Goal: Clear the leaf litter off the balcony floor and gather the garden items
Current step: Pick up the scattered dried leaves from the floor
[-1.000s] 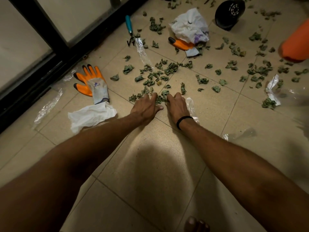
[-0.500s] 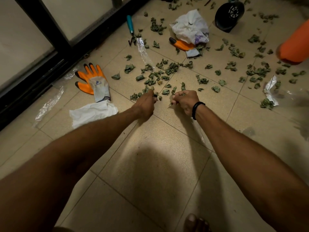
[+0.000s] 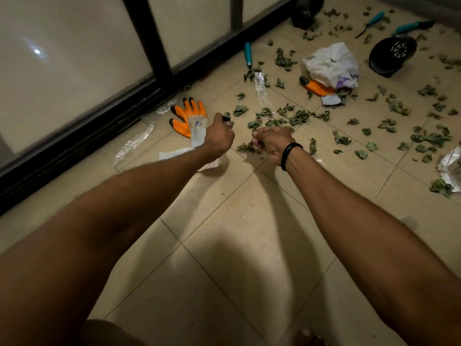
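Observation:
Dry green leaves (image 3: 296, 117) lie scattered over the tiled balcony floor (image 3: 249, 221), densest just beyond my hands. My left hand (image 3: 220, 138) is curled into a fist around a clump of leaves, lifted off the floor beside an orange and grey glove (image 3: 190, 117). My right hand (image 3: 272, 142), with a black band on the wrist, also grips leaves, with a few more lying under it. A second orange glove (image 3: 315, 87) lies partly under a crumpled white bag (image 3: 331, 64). A teal-handled hand rake (image 3: 248, 59) rests by the door frame.
Two more teal-handled tools (image 3: 371, 21) (image 3: 412, 26) and two black pots (image 3: 393, 54) (image 3: 305, 12) sit at the far end. Clear plastic strips (image 3: 134, 141) (image 3: 262, 91), white paper (image 3: 174, 154) and a foil wrapper (image 3: 451, 168) lie about. The black door frame (image 3: 104, 121) borders the left.
Both hands went from lying flat on the floor to closing around leaves and lifting. The view has shifted right and up, revealing more tools and a second pot.

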Tool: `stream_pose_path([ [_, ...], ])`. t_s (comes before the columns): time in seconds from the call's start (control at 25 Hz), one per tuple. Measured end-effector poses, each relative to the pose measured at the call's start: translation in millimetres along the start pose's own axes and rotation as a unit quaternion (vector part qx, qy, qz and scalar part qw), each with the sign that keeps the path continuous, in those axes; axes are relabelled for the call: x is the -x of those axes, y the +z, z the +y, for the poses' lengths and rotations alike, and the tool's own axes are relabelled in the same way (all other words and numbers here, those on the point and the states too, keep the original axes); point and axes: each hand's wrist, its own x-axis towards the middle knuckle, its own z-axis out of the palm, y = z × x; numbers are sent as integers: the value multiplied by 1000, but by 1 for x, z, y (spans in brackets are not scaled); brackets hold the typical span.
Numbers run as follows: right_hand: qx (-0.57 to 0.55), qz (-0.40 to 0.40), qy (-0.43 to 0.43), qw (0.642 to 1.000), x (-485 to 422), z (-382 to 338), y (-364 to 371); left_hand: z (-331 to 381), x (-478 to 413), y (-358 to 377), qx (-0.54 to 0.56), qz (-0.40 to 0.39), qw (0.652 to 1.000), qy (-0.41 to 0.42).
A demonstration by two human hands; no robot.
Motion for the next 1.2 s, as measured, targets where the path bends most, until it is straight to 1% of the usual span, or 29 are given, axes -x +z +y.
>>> stream_pose_path([
  [0.04, 7, -9, -7, 1000, 5, -4, 16, -11, 0, -15, 2, 12, 1000, -14],
  [0.12, 13, -38, -21, 999, 20, -12, 57, -30, 5, -53, 67, -6, 997, -29],
  [0.16, 13, -56, -28, 998, 28, -16, 79, -40, 7, -73, 89, 5, 995, -51],
  [0.32, -4, -151, -43, 988, 73, -27, 187, -99, 24, -173, 129, 106, 978, -128],
  [0.44, 25, -233, -41, 971, 119, -29, 276, -153, 45, -256, 124, 163, 960, -192],
  [0.56, 44, -309, -30, 950, 181, -19, 365, -219, 79, -332, 143, 241, 927, -248],
  [0.64, 56, -353, -13, 934, 225, -5, 418, -260, 111, -371, 146, 279, 912, -263],
  [0.72, 81, -400, 4, 913, 272, 14, 469, -297, 150, -410, 160, 317, 890, -285],
  [0.8, 110, -457, 32, 882, 325, 41, 524, -340, 199, -455, 170, 374, 857, -311],
  [0.84, 113, -473, 42, 873, 336, 47, 537, -347, 212, -468, 178, 386, 846, -321],
  [0.92, 137, -521, 71, 840, 393, 78, 579, -384, 271, -512, 167, 428, 816, -350],
  [1.04, 142, -582, 116, 792, 485, 118, 619, -429, 363, -565, 180, 479, 764, -392],
  [1.08, 143, -603, 130, 774, 522, 132, 629, -442, 396, -580, 192, 482, 755, -401],
  [1.12, 143, -621, 144, 757, 555, 144, 635, -452, 425, -590, 213, 469, 747, -420],
  [1.2, 160, -645, 159, 730, 608, 170, 645, -477, 473, -599, 246, 456, 712, -474],
])
